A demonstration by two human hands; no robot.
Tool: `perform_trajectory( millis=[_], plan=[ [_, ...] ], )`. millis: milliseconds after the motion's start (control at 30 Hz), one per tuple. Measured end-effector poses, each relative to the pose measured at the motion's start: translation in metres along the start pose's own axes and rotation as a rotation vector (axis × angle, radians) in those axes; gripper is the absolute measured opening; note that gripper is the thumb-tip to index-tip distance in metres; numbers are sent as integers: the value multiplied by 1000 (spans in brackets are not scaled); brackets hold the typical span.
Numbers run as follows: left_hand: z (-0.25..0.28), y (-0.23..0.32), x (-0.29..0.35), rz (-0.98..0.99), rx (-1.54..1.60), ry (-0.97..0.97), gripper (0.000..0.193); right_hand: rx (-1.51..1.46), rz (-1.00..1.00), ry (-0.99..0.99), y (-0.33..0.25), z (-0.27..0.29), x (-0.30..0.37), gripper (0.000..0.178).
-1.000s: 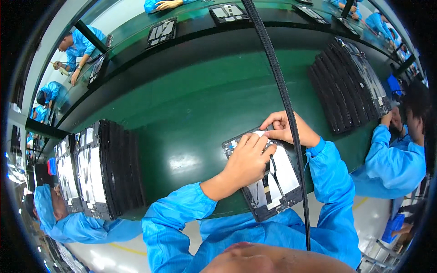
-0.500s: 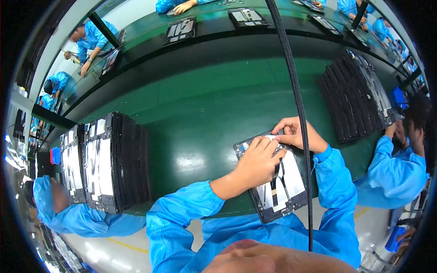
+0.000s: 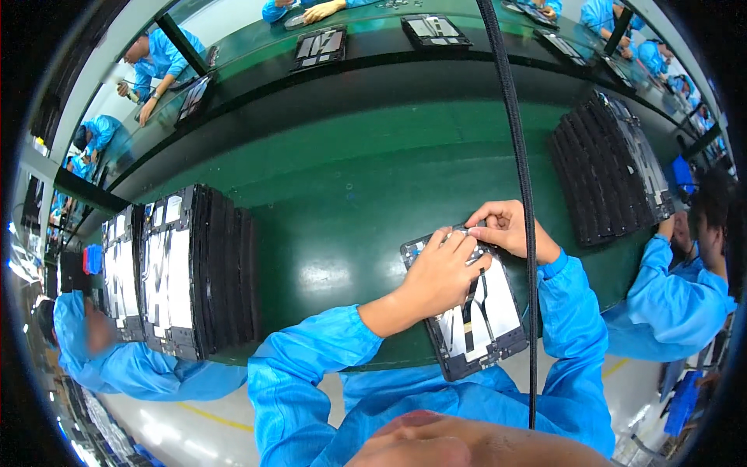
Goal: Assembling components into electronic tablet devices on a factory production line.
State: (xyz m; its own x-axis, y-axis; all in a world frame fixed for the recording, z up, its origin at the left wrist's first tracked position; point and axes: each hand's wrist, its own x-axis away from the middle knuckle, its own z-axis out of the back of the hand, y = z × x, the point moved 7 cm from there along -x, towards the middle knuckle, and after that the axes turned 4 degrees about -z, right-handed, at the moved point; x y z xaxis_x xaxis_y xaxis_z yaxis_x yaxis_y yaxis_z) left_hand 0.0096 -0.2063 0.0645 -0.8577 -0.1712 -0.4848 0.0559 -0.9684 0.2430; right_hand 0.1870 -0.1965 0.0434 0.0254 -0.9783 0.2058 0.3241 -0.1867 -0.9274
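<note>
A tablet point(image 3: 502, 315) with its inside exposed lies tilted at the table's front edge; it has a black frame, silver-white panels and dark ribbon cables. My left hand point(image 3: 442, 274) rests over its upper half, fingers bent and closed near the top edge. My right hand point(image 3: 502, 229) meets it at the tablet's upper corner, thumb and forefinger in a pinch. A small pale bit shows between the fingertips of both hands, too small to name. The left fingers cover part of the tablet's upper section.
Stacks of similar tablets stand on the green table point(image 3: 334, 210): one stack point(image 3: 175, 272) at left, another point(image 3: 611, 167) at right. A black braided cord point(image 3: 517, 156) hangs down in front of my right arm. Co-workers in blue sit at both sides. More tablets lie on the far bench point(image 3: 373, 58).
My fingers have shifted slightly at the tablet's upper edge, still close together. The tablet has stayed almost in place. The surroundings moved a little in view as my head turned.
</note>
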Motion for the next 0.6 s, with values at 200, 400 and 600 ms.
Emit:
perform_trajectory(
  millis=[200, 400, 600],
  plan=[
    [-1, -2, 0, -38, -53, -11, 51, -20, 20, -8, -3, 2, 3, 21],
    [3, -7, 3, -74, -11, -8, 50, -107, -53, -89, -5, -2, 8, 31],
    [11, -4, 4, -62, -54, 84, 45, -82, -29, -109, -3, -1, 10, 37]
  ],
)
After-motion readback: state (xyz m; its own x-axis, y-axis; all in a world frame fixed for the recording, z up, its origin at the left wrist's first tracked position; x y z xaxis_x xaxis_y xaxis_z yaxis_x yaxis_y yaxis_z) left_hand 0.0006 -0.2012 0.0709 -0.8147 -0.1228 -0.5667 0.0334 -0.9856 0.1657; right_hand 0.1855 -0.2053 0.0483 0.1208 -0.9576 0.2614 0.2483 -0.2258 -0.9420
